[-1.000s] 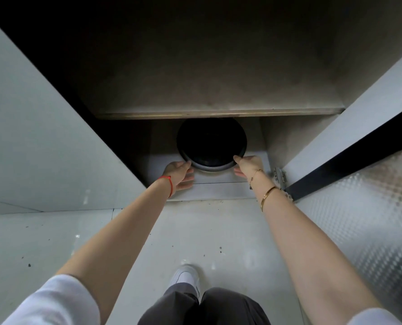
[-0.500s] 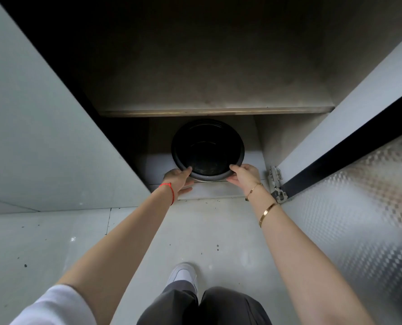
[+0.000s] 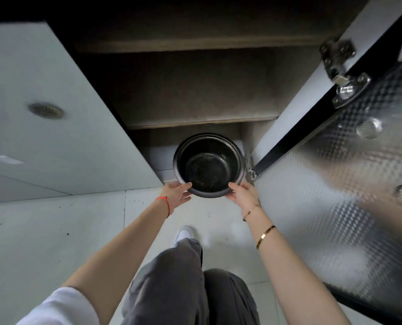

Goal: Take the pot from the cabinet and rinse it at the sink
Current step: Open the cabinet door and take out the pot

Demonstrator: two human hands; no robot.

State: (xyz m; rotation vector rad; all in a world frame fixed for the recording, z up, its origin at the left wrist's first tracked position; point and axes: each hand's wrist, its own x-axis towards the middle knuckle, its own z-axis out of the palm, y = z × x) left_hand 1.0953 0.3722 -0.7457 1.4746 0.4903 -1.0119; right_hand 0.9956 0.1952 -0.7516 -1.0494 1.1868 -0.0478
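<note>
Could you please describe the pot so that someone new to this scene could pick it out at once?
Look at the open cabinet, below its lowest shelf. At the front edge, the left hand and right hand grip a round black pot. It is the only vessel here, empty and glossy inside.

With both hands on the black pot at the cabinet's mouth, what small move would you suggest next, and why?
Probably lift the pot up and back toward the body. The left hand and right hand each hold its near rim, and it seems already tilted out past the bottom shelf edge, between the open doors, so the way out looks free.
</note>
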